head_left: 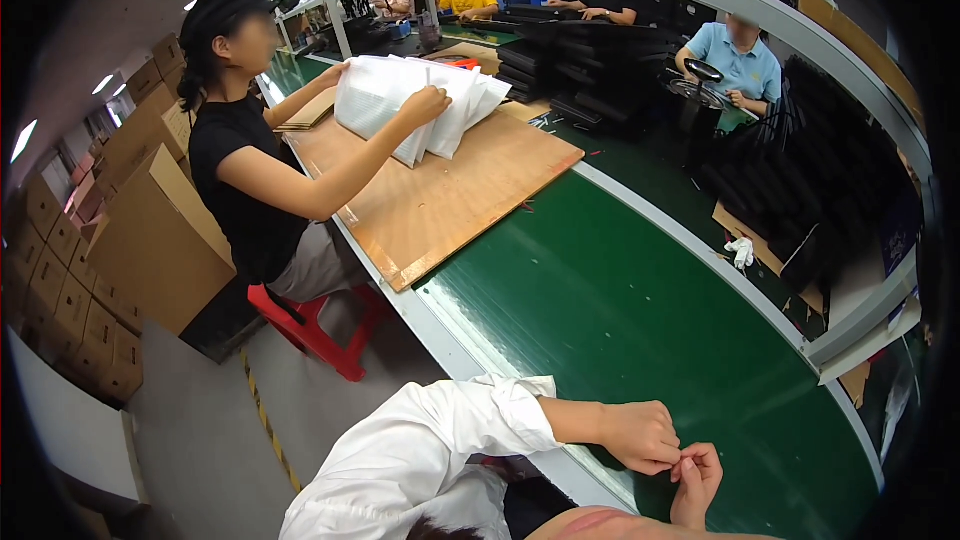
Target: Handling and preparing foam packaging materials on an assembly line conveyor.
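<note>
My left hand [641, 436], reaching out of a rolled white sleeve [440, 430], is closed above the green work surface [620, 310]. Its fingers are curled in, and their tips meet those of my right hand [698, 483]. The right hand is also closed, with its fingers bent toward the thumb. Anything pinched between the two hands is hidden or too small to make out. Both hands are near the front of the bench, apart from the wooden board [450, 205].
At the left, a person in black [260, 150] sits on a red stool [325, 335], handling white packing sheets [410, 100] above the board. Beyond the metal rail are stacked black parts [590, 65] and a co-worker in light blue [745, 65]. Cardboard boxes [75, 290] stand at far left.
</note>
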Demonstrator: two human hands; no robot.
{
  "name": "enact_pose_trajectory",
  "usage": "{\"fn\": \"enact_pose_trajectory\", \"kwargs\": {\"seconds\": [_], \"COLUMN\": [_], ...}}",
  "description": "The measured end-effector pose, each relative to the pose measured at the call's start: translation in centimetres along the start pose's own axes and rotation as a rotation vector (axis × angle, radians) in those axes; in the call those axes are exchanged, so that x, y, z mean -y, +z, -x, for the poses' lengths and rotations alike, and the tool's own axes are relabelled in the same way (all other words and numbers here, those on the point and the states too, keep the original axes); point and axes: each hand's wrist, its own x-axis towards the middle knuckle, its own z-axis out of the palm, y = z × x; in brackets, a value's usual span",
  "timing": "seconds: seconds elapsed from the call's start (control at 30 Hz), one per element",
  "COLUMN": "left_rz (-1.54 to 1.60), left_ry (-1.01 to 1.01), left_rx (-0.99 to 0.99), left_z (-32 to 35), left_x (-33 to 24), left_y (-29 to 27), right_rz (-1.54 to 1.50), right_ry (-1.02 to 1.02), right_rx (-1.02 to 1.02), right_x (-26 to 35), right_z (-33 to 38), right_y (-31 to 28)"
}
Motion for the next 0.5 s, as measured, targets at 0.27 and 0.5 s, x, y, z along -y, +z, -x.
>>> {"fn": "enact_pose_trajectory", "kwargs": {"seconds": [0.27,0.5], "left_rz": [-0.017,-0.016], "left_ry": [-0.010,-0.018], "left_rx": [-0.002,-0.007], "left_z": [0.19,0.29], "left_x": [0.28,0.43], "left_y": [0.04,0.05], "right_rz": [0.018,0.016], "right_ry": [0.012,-0.007], "right_rx": [-0.028,-0.026], "right_x": [0.02,-0.50], "right_z": [-0.06,-0.06], "right_y": [0.16,-0.36]}}
